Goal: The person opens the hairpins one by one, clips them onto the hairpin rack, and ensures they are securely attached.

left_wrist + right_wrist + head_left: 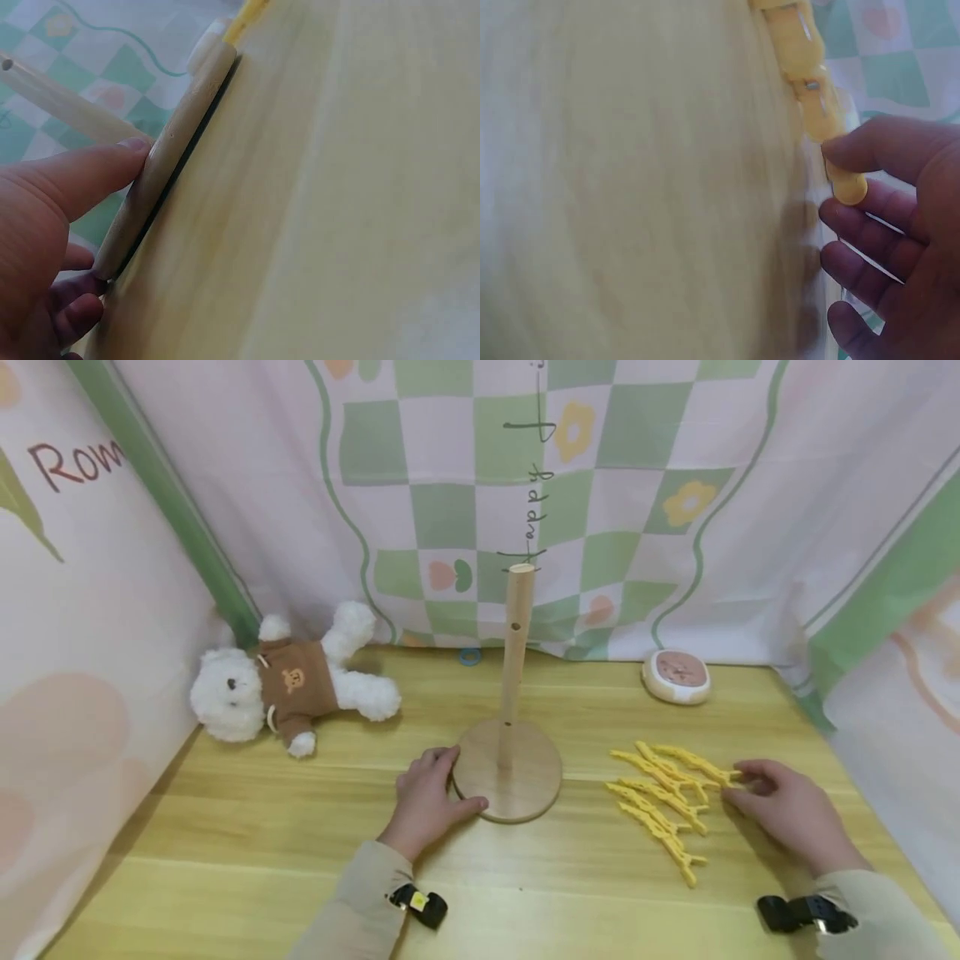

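A wooden stand with a round base (536, 785) and an upright post (515, 668) stands mid-table; dark holes show in the post. My left hand (426, 802) grips the base at its near left edge, thumb on the rim (176, 142) and fingers curled about the far side. To the right lie several thin yellow branch-shaped pieces (663, 797), side by side at a slant. The right hand (787, 810) pinches the right end of the farthest yellow branch piece (693, 762). In the right wrist view the thumb lies over its rounded tip (850, 189).
A white plush dog (300, 685) in a brown top lies at the back left. At the back right sits a small white and pink device (677, 677). A blue ring (469, 656) lies by the back curtain (442, 518). Curtains hang along both sides.
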The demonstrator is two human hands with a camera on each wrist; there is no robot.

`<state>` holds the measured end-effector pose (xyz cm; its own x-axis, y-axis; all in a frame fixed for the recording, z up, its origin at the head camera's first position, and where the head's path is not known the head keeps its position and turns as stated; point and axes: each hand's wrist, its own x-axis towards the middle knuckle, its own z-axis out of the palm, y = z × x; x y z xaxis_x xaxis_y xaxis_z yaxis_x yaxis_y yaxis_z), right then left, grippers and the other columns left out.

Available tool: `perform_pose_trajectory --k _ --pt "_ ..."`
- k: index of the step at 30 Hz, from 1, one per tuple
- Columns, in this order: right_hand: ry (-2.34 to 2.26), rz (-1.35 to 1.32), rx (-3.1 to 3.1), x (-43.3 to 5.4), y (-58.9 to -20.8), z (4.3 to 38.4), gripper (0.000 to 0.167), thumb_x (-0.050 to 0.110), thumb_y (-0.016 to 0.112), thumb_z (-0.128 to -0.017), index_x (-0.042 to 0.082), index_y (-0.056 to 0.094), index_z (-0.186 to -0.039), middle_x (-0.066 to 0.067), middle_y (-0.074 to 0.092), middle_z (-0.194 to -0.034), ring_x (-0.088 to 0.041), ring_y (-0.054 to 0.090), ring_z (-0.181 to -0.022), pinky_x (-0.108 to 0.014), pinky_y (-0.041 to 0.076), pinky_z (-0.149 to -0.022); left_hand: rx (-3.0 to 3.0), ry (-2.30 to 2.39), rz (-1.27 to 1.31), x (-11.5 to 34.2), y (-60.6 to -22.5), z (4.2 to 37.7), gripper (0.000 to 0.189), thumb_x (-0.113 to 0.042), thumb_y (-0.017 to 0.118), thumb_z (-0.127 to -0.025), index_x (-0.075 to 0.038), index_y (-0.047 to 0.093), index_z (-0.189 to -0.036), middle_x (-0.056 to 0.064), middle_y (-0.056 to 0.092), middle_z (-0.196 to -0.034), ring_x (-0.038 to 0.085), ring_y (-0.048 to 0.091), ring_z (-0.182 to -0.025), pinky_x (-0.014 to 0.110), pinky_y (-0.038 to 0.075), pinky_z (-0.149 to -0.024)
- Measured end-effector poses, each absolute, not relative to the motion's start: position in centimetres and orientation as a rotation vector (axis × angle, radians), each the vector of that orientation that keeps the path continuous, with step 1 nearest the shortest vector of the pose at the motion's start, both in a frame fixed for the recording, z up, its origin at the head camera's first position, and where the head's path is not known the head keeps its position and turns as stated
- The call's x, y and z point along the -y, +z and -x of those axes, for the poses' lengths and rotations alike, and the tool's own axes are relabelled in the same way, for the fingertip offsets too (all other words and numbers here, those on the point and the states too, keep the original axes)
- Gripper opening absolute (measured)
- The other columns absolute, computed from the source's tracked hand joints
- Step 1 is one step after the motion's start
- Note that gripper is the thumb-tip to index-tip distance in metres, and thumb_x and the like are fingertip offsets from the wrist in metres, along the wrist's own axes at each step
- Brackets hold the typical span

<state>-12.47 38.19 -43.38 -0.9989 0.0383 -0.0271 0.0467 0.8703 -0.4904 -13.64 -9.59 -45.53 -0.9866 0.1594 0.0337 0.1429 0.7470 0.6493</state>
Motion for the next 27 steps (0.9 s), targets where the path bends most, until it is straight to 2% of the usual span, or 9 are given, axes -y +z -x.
perform_pose_trajectory --k 2,5,9,14,21,27 --pt "-0.828 -0.086 -3.038 -38.1 -43.4 12.3 0.063 0.043 0.071 -0.093 -0.006 0.057 -0.131 -0.029 0.066 -0.113 -0.043 0.063 -0.096 -0.058 0.045 -0.076 -2.908 1.083 -0.245 9.6 -45.6 13.7 0.094 -0.051 0.084 -0.076 -0.007 0.046 -0.150 0.015 0.047 -0.147 0.038 0.044 -0.132 0.060 0.025 -0.105" --pt "-0.857 -0.102 -3.079 -37.7 -43.1 12.0 0.060 0.043 0.072 -0.092 -0.004 0.060 -0.128 -0.026 0.068 -0.109 -0.033 0.064 -0.089 -0.048 0.045 -0.071 -2.907 1.082 -0.244 9.6 -45.6 13.7 0.094 -0.051 0.084 -0.076 -0.007 0.046 -0.150 0.015 0.047 -0.148 0.038 0.044 -0.132 0.059 0.026 -0.105" --pt "-0.878 -0.082 -3.127 -36.4 -42.5 11.9 0.055 0.042 0.074 -0.091 -0.001 0.064 -0.123 -0.020 0.070 -0.102 -0.024 0.060 -0.084 -0.037 0.041 -0.068 -2.906 1.073 -0.244 9.6 -45.5 13.7 0.094 -0.051 0.084 -0.077 -0.008 0.046 -0.150 0.014 0.046 -0.149 0.038 0.044 -0.133 0.058 0.027 -0.104" --pt "-0.900 0.001 -3.174 -34.6 -41.8 11.8 0.051 0.038 0.078 -0.088 0.000 0.066 -0.120 -0.018 0.069 -0.100 -0.025 0.059 -0.085 -0.039 0.042 -0.068 -2.912 1.059 -0.261 9.6 -45.4 13.7 0.094 -0.051 0.083 -0.077 -0.007 0.045 -0.151 0.011 0.044 -0.154 0.037 0.043 -0.133 0.058 0.027 -0.104" --pt "-0.904 0.107 -3.216 -32.6 -41.4 11.8 0.042 0.033 0.082 -0.084 0.004 0.071 -0.112 -0.013 0.070 -0.098 -0.011 0.054 -0.081 -0.031 0.042 -0.065 -2.907 1.046 -0.261 9.6 -45.5 13.8 0.094 -0.052 0.082 -0.078 -0.009 0.044 -0.152 0.008 0.043 -0.156 0.036 0.044 -0.132 0.056 0.027 -0.103" --pt "-0.908 0.179 -3.211 -31.2 -41.4 12.0 0.037 0.031 0.084 -0.083 0.006 0.073 -0.107 -0.006 0.068 -0.089 -0.012 0.054 -0.075 -0.027 0.042 -0.059 -2.910 1.053 -0.254 9.7 -45.7 13.9 0.094 -0.052 0.082 -0.078 -0.009 0.044 -0.152 0.008 0.042 -0.156 0.035 0.044 -0.131 0.055 0.027 -0.103"
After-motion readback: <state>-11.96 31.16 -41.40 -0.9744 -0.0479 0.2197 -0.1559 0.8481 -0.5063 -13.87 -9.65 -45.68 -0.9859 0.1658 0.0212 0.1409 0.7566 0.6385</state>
